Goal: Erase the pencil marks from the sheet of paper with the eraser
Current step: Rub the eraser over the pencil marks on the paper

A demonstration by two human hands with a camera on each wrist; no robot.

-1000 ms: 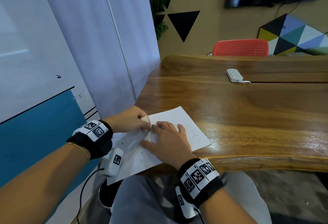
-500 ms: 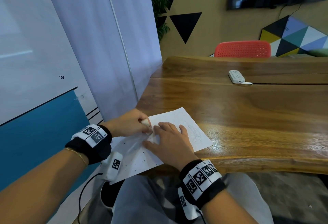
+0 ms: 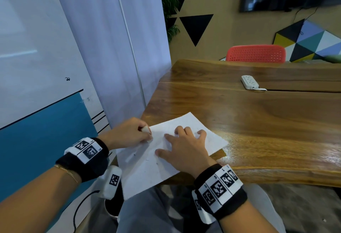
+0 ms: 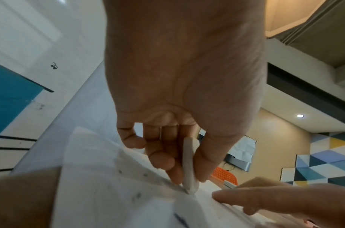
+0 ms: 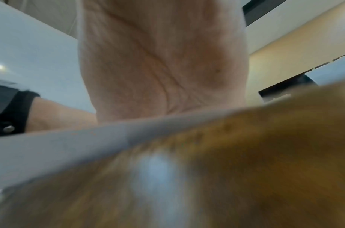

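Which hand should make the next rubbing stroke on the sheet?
Left. The left hand already pinches the eraser with its tip on the paper. The right hand lies flat on the sheet, holding it down on the table.

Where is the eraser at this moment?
In the left wrist view, the eraser is pinched in the left hand, its tip on the paper just left of the right hand.

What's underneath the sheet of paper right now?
The wooden table lies under the far part of the sheet of paper; the near part overhangs the edge above the person's lap. The right hand presses it flat, so what it covers is hidden.
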